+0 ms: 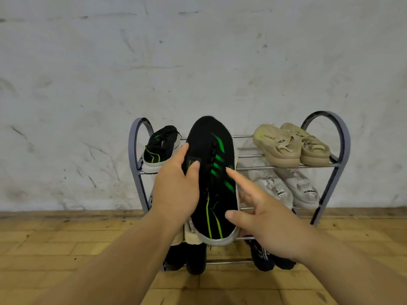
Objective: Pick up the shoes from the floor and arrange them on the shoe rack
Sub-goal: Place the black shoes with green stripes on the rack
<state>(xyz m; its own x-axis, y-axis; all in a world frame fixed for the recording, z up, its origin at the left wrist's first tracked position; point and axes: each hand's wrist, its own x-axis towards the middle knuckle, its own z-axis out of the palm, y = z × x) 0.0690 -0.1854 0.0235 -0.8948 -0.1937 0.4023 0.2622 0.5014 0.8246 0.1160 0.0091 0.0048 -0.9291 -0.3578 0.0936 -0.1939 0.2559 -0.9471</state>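
left hand point(176, 190) gripping black-green sneaker point(211, 172) by the tongue, right hand point(271, 223) open-fingered, touching its side; held before shoe rack point(317, 165) just beyond. thin grip, could tip and drop between the rails.

light: even, soft | shadows: faint | edges: wide-angle bowed | focus: slightly soft
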